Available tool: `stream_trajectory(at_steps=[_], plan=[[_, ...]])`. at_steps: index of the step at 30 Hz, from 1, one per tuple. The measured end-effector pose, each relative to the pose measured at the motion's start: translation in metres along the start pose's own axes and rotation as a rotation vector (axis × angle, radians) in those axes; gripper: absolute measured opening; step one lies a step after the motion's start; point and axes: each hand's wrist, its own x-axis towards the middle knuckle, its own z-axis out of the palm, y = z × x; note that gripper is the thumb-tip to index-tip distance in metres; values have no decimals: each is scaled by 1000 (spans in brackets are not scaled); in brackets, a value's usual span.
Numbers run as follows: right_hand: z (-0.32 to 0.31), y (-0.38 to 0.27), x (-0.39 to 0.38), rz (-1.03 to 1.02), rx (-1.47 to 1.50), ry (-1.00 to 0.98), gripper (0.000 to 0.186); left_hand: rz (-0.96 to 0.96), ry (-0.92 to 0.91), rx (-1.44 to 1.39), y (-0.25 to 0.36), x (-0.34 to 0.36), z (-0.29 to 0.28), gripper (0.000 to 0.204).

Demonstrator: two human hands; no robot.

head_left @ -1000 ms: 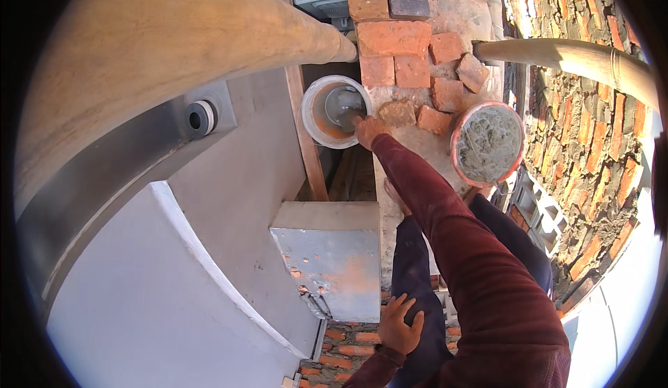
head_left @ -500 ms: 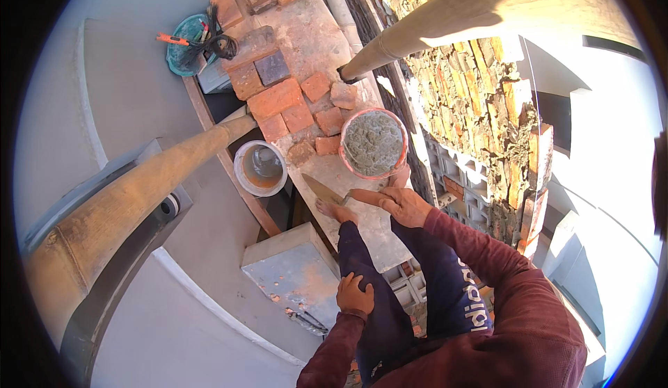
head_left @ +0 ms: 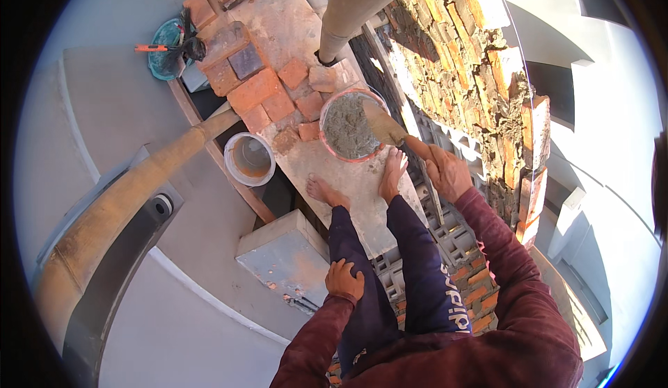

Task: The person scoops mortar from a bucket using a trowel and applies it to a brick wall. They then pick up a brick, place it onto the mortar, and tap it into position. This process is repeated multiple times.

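Observation:
My right hand (head_left: 451, 174) is wrapped round the wooden handle of a brick trowel (head_left: 382, 121). The trowel's blade reaches over the right rim of a round reddish bucket (head_left: 353, 159) full of grey mortar (head_left: 346, 125). Whether the blade touches the mortar, I cannot tell. My left hand (head_left: 345, 280) rests on my left leg near the knee, fingers spread and holding nothing. Both my bare feet stand on the platform just below the bucket.
Loose bricks (head_left: 253, 90) cover much of the platform (head_left: 332, 204). A white bucket (head_left: 250, 159) is at its left edge. Bamboo poles (head_left: 149, 172) rise on both sides. A rough brick wall (head_left: 480, 75) runs along the right; a teal basin (head_left: 164, 49) sits far left.
My right hand has carried the trowel rightward, from over the platform by my left foot to the mortar bucket's right rim. My left hand stays on my leg. The view has shifted slightly.

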Motion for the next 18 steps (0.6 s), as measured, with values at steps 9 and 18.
stream_trajectory(at_steps=[9,18], plan=[[159,61,62,295,52,-361,41,10,-25,22,16,-1,8,44],[186,65,49,349,-212,-342,24,48,-20,66,26,-3,42,42]])
